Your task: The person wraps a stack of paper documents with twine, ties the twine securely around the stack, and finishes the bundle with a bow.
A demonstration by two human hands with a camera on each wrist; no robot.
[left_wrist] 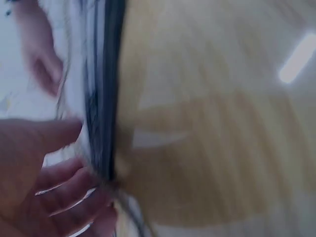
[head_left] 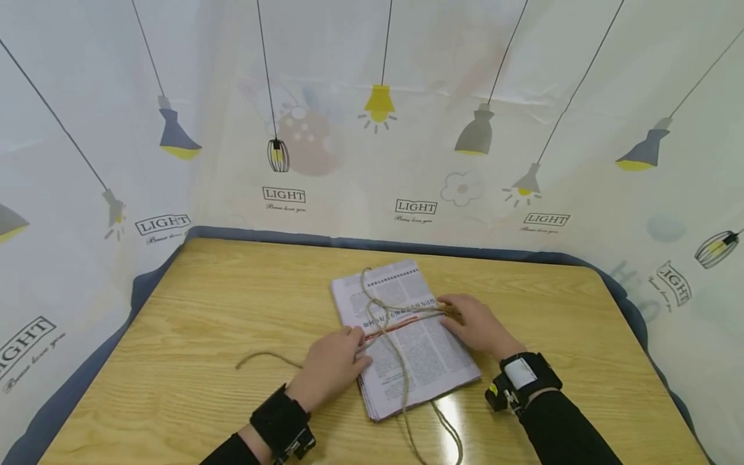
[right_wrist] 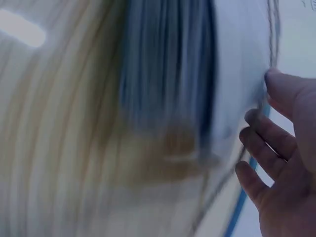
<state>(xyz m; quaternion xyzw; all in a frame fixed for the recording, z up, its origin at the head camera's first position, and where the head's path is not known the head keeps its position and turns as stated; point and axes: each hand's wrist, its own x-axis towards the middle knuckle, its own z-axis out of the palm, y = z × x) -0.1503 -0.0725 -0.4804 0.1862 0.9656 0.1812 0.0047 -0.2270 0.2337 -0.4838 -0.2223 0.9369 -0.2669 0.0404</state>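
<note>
A stack of newspapers lies tilted on the table, with twine running along it and crossing over its top sheet. My left hand is at the stack's left edge, thumb above and fingers bent around the twine, whose loose end trails left on the wood. At the opposite edge, my right hand has strands of twine gathered between thumb and fingers. In the right wrist view, that thumb meets the twine beside the blurred stack. The left wrist view has twine passing along the fingertips.
The wooden table extends around the stack. A doubled length of twine hangs toward the near side. Behind the table rises a white curtain printed with lamps, with a dark blue border along the table's edge.
</note>
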